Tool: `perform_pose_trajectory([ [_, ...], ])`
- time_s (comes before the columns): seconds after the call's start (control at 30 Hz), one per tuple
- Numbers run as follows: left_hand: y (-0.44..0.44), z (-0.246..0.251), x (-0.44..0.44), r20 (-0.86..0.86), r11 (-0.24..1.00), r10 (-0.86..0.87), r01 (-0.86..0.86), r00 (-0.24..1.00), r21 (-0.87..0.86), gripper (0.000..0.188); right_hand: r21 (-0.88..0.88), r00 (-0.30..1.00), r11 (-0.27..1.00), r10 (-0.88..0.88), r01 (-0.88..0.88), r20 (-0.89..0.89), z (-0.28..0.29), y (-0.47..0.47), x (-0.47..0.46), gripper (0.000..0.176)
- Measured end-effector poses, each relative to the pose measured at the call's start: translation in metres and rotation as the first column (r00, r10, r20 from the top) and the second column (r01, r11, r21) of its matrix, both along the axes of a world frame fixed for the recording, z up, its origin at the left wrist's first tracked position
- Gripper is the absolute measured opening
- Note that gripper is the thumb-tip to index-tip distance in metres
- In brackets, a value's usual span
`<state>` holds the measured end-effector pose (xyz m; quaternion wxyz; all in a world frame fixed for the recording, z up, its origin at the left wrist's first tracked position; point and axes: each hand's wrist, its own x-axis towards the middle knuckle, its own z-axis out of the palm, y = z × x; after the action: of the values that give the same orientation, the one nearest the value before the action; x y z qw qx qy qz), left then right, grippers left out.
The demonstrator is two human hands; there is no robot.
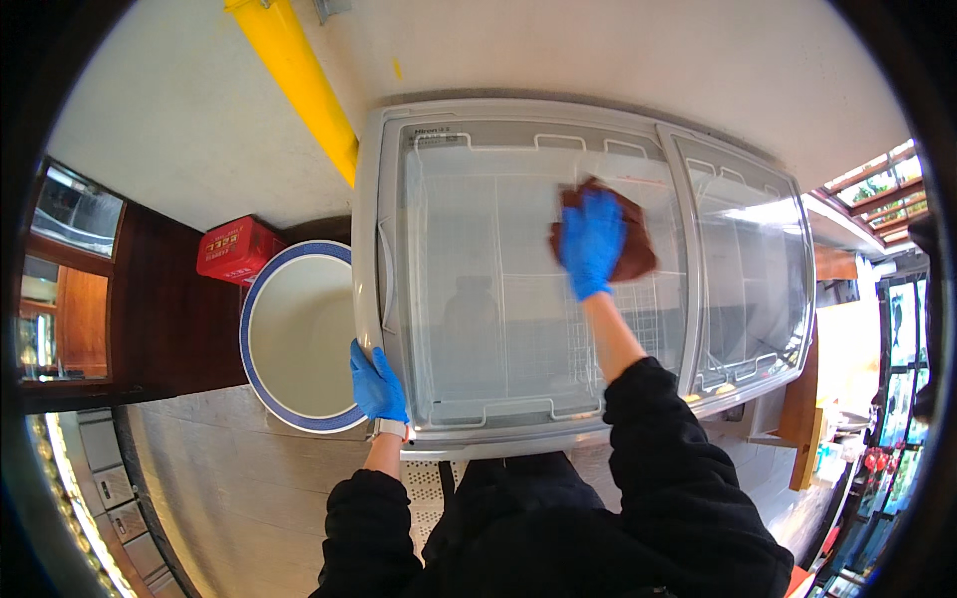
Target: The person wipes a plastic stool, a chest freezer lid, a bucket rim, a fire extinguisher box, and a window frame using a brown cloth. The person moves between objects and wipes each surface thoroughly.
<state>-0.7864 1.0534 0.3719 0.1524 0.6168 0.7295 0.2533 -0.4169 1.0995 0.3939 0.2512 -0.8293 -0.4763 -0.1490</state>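
Note:
A chest freezer with sliding glass lids (463,224) lies before me, wire baskets showing through the glass. My right hand (594,239), in a blue glove, presses a brown cloth (635,250) flat on the larger glass pane, right of its middle; hand and cloth are slightly blurred. At the freezer's near left corner, my left hand (380,389), also gloved in blue, rests on the grey frame with thumb and fingers apart and nothing held. A curved white handle (386,273) runs along the left edge of the pane.
A large round white basin with a blue rim (258,374) stands left of the freezer, beside a red box (235,250). A yellow pipe (299,75) slants down the wall behind. Dark wooden furniture (172,306) is at the left, a wooden counter (806,448) at the right.

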Motion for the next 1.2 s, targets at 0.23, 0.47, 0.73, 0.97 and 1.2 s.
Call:
perform_pose_trajectory([
  [0.23, 0.001, -0.013, -0.008, 0.15, 0.999, -0.033, 0.027, 0.988, 0.038, 0.052, -0.039, 0.553, 0.562, 0.796, -0.826, -0.247, -0.019, -0.073, -0.24, 0.043],
  [0.47, 0.006, -0.025, -0.011, 0.134, 0.995, -0.061, 0.05, 0.989, 0.081, 0.054, -0.075, 0.566, 0.587, 0.727, -0.806, -0.388, -0.028, -0.125, -0.139, 0.045],
  [0.73, 0.008, -0.016, -0.009, 0.042, 0.999, -0.036, 0.037, 0.998, -0.009, 0.054, -0.09, 0.998, 0.996, 0.008, -0.014, -0.069, -0.011, -0.164, 0.068, 0.058],
  [0.97, 0.008, -0.023, -0.006, 0.055, 0.997, -0.043, 0.04, 0.998, 0.063, 0.056, -0.173, 0.973, 0.969, -0.197, 0.174, -0.123, -0.046, -0.279, -0.075, 0.075],
  [1.2, 0.011, -0.018, -0.005, 0.07, 0.998, -0.049, 0.047, 0.996, 0.03, 0.056, -0.256, 0.922, 0.927, 0.177, -0.274, -0.343, -0.036, -0.249, -0.223, 0.056],
])
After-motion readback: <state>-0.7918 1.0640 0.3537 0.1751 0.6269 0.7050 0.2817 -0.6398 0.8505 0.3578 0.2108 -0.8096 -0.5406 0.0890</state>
